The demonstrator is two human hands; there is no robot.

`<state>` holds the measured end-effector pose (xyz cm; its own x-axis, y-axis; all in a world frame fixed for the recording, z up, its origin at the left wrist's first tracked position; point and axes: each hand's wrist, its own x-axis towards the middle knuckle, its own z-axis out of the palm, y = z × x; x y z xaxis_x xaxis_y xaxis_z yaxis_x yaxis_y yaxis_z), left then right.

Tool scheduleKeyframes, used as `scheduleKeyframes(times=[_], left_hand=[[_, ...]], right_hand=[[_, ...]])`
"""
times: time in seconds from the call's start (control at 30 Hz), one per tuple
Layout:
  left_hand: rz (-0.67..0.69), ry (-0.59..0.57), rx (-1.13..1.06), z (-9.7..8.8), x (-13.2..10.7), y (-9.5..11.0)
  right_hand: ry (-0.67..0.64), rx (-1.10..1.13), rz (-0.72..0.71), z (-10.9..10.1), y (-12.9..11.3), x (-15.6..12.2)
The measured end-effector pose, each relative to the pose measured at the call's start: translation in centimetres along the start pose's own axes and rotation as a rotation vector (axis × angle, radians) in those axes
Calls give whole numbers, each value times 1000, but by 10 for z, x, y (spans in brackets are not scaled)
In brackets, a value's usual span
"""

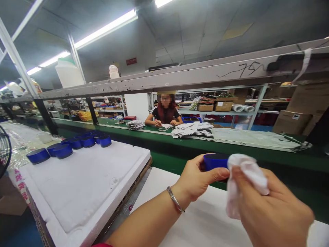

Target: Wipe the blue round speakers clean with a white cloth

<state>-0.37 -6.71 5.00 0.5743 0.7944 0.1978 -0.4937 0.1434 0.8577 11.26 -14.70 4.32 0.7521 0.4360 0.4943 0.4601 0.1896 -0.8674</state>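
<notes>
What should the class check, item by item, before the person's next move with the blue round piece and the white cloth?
1. Left hand grips the blue round piece: ok.
2. Right hand holds the white cloth: ok.
3. Cloth touches the piece: ok.
4. Piece's surface clean: cannot tell.
5. Free space on the white foam board near the other blue pieces: ok.

Two hands in the near foreground: left hand, right hand. One blue round lid held, one white cloth. About eight blue round lids in a row on one white foam board, far left. One bracelet. One person seated far across. Two paper stacks. One fan, left edge.
</notes>
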Motion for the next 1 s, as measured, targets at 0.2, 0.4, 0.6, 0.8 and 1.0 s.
scheduleKeyframes(times=[0.2,0.4,0.6,0.8,1.0], left_hand=[[-13,-127,76,-1,2,-1],[158,-175,259,-10,6,1],[281,-176,367,-19,6,1],[333,-181,392,-20,6,0],[266,-139,373,-20,6,3]], right_hand=[[-15,105,429,5,-4,20],[55,543,699,8,-29,36],[20,549,740,5,-34,32],[-17,562,740,9,-28,29],[16,567,659,8,-26,27]])
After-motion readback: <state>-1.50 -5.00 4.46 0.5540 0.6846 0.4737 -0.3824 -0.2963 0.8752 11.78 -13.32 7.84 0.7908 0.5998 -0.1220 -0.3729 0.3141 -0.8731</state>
